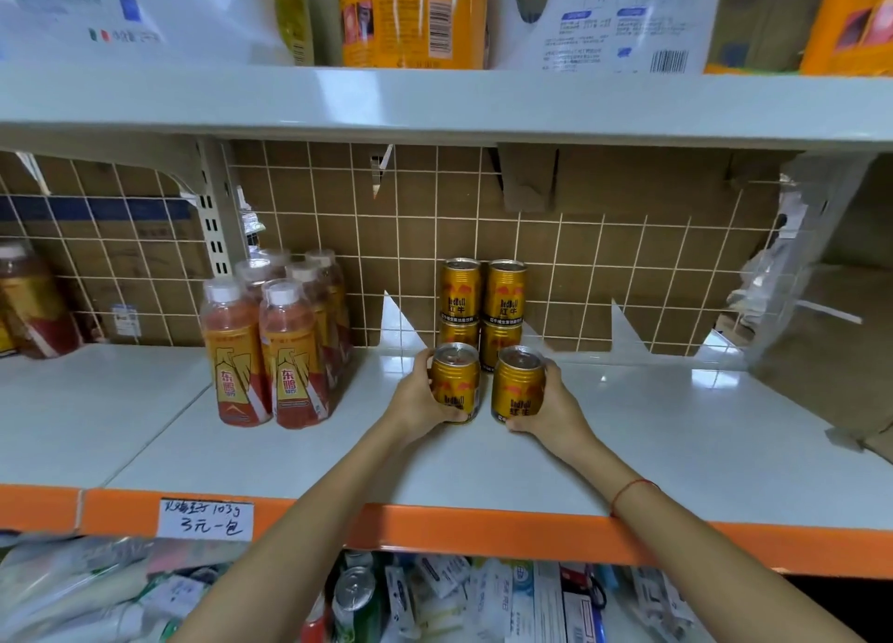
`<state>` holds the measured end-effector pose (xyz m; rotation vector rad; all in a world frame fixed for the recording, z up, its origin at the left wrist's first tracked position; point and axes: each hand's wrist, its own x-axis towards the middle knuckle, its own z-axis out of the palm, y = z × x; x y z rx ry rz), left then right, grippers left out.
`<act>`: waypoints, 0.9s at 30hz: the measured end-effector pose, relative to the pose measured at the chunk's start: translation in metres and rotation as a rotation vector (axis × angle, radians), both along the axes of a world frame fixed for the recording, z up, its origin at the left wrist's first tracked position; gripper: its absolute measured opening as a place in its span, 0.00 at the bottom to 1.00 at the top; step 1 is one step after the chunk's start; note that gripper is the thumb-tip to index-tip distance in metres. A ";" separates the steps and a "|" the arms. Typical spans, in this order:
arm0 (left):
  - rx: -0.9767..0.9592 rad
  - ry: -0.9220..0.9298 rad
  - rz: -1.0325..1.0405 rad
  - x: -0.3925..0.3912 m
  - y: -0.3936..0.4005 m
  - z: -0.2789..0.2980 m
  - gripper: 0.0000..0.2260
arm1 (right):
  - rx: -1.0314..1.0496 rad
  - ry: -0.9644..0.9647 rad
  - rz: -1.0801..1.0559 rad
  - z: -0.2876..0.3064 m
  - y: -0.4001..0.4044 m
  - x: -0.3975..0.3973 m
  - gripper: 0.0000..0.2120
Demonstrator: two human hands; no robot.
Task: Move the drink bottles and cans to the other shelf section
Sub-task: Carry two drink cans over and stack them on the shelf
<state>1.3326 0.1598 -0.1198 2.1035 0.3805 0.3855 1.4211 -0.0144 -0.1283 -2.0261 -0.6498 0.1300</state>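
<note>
Orange trim (483, 529) runs along the front edge of the white shelf (290, 449) I am reaching over. Far left, in the next section, a lone bottle (29, 304) stands near the back grid (604, 265). Past the upright (215, 226) that splits the two sections, a shrink-wrapped pack (275, 342) of orange-labelled bottles stands well apart from my arms.

My left hand (420, 398) is wrapped round a gold can (454, 384), fingers closed on its left side, thumb low at the front. Just beside it my right hand (551, 400) grips a second can (517, 384) the same way from the right. Both cans look to be upright and at or just above the shelf; I cannot tell if their bases touch it. I hold them from the outer sides so they can sit close together, I think, in front of the stacked cans (483, 304) against the grid, two on two.

Room is good: bare shelf stretches right of my right hand as far as the torn cardboard (821, 352), and there is a clear strip between the pack and my left hand. Overhead, the upper shelf (435, 106) sits well above the stack.
</note>
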 end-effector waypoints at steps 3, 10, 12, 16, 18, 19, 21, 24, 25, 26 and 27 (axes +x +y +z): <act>0.022 0.038 0.030 -0.001 0.003 -0.005 0.34 | -0.028 0.012 -0.052 0.002 -0.001 -0.002 0.38; 0.013 0.044 0.026 0.012 0.014 -0.010 0.31 | -0.030 -0.005 -0.098 0.002 0.007 0.004 0.34; 0.020 0.051 0.011 0.018 0.016 -0.010 0.31 | -0.025 -0.014 -0.109 0.002 0.011 0.006 0.34; 0.007 0.040 0.000 0.028 0.020 -0.013 0.32 | -0.028 -0.021 -0.130 0.002 0.017 0.012 0.34; -0.008 0.034 -0.004 0.033 0.021 -0.015 0.32 | -0.033 -0.027 -0.129 0.002 0.020 0.015 0.34; -0.021 0.030 -0.006 0.035 0.022 -0.015 0.33 | -0.031 -0.026 -0.127 0.002 0.021 0.017 0.34; -0.047 0.018 -0.010 0.039 0.022 -0.016 0.32 | -0.026 -0.023 -0.123 0.002 0.024 0.019 0.33; -0.071 0.008 -0.022 0.042 0.025 -0.017 0.32 | -0.032 -0.024 -0.128 0.002 0.027 0.023 0.33; -0.078 0.003 -0.026 0.043 0.026 -0.018 0.31 | -0.036 -0.024 -0.131 0.002 0.028 0.025 0.33; -0.080 0.000 -0.030 0.044 0.027 -0.019 0.31 | -0.040 -0.024 -0.133 0.002 0.029 0.026 0.33; -0.080 0.000 -0.034 0.046 0.027 -0.019 0.32 | -0.045 -0.027 -0.135 0.002 0.030 0.027 0.33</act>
